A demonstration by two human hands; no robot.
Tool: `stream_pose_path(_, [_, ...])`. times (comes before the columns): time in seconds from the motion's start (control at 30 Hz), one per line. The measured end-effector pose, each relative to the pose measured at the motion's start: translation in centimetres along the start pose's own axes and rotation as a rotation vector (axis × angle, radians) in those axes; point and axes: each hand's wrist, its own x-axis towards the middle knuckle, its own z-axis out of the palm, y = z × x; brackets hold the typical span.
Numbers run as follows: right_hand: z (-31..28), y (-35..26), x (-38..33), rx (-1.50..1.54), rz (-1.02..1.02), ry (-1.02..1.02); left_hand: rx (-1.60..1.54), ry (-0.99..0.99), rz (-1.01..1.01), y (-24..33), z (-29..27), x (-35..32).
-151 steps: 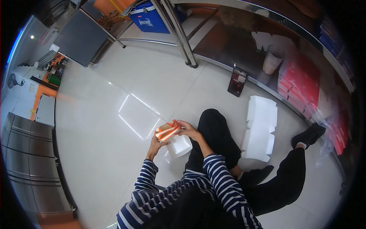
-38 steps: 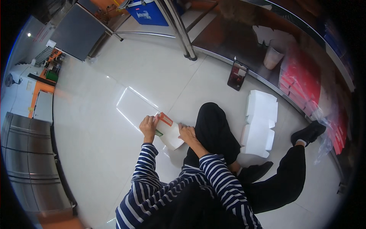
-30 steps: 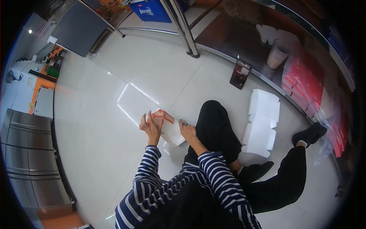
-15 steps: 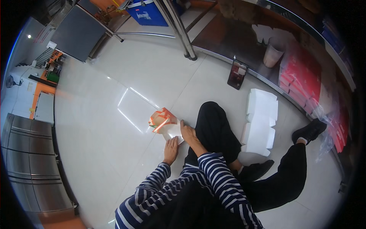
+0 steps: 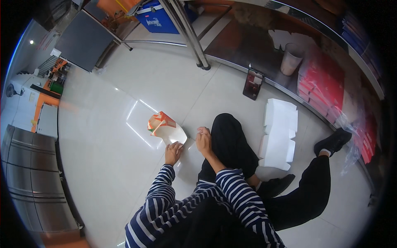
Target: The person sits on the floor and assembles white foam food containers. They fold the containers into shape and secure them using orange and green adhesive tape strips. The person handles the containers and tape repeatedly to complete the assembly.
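Left hand (image 5: 173,153) touches one carton (image 5: 170,133), right hand (image 5: 204,141) beside one knee (image 5: 227,126).

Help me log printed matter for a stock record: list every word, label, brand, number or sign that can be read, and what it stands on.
Nothing is clear enough to quote.
Orange-and-white carton: pale print on its orange side, too small to read.
Blue cooler box: white marking and small red label, too small and blurred.
Red packs in clear plastic: any print too blurred.
Red marks, upper left: too blurred.
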Motion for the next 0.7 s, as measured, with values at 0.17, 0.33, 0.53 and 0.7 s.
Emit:
stream_pose_path(0.17, [-0.6,-0.2,-0.4,0.010,-0.050,-0.018,-0.049,0.053,-0.003,1.4,-0.8,1.0])
stream_pose_path(0.33, [-1.9,-3.3,-1.0,0.303,0.166,-0.083,-0.180,0.272,0.031,5.9,-1.0,1.5])
stream_pose_path(0.53, [-10.1,-6.9,1.0,0.204,-0.052,0.147,-0.906,0.482,0.117,18.4,-4.5,6.0])
stream_pose_path(0.7, [-18.9,-7.7,0.3,0.396,0.638,-0.109,-1.612,-0.445,0.201,24.0,-6.7,9.5])
